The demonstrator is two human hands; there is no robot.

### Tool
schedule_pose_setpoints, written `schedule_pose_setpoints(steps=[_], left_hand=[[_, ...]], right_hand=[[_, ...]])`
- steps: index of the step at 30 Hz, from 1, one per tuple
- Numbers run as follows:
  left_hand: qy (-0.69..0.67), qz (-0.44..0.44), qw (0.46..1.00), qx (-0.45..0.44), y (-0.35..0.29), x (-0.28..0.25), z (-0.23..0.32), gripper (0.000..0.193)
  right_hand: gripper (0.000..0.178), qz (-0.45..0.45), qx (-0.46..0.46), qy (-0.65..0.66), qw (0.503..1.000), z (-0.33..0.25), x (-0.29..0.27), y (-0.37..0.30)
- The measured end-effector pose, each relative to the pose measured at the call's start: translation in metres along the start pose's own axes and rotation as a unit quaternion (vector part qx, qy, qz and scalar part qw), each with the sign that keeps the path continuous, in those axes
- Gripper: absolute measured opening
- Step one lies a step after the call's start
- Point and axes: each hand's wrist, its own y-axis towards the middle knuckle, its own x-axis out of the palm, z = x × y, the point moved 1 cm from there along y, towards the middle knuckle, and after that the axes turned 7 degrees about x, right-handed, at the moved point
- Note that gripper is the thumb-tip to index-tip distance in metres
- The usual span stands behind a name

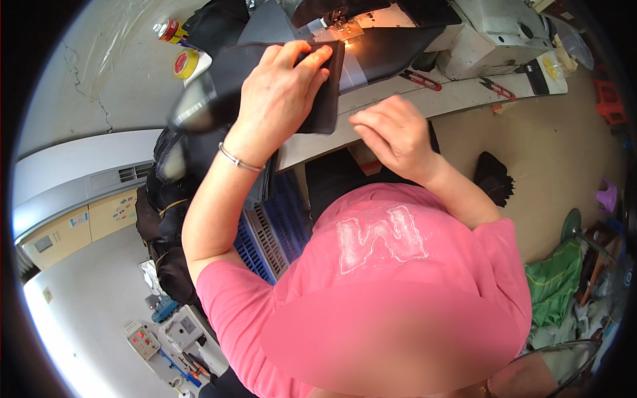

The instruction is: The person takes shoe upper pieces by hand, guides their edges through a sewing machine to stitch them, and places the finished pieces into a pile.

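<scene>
My left hand (282, 93), a thin metal bracelet on its wrist, grips a folded piece of black fabric (326, 106) and holds it over the white sewing table (458, 99), just in front of the lit needle area (345, 28) of the sewing machine (494, 30). My right hand (391, 132) hovers at the table's front edge, to the right of the fabric, fingers curled in with nothing visible in them. More black fabric (391, 50) lies on the table under the machine. A pink shirt (398, 278) fills the lower middle.
Two red-handled thread snips (421, 79) (497, 88) lie on the table. A yellow tape roll (186, 63) and a spray can (169, 30) sit at the far left. Below the table stand a blue crate (272, 225) and a pile of black pieces (166, 199). Green cloth (551, 278) lies on the floor.
</scene>
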Motion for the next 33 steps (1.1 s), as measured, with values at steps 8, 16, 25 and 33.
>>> schedule_pose_setpoints(steps=[8,16,25,33], left_hand=[[0.126,-0.121,0.983,-0.056,0.018,-0.002,-0.038,0.042],[-0.125,0.047,0.990,0.051,0.001,0.006,-0.033,0.027],[-0.015,-0.049,0.999,-0.015,0.007,0.015,-0.016,0.037],[-0.002,-0.010,1.000,-0.026,0.013,0.024,-0.016,0.037]], right_hand=[[0.046,-0.151,0.243,0.373,0.883,-0.015,0.082,-0.016],[0.027,-0.205,0.451,0.693,0.524,-0.016,0.054,-0.007],[0.033,-0.180,0.513,0.693,0.473,-0.018,0.010,0.015],[0.033,-0.164,0.507,0.653,0.537,-0.008,0.003,0.019]])
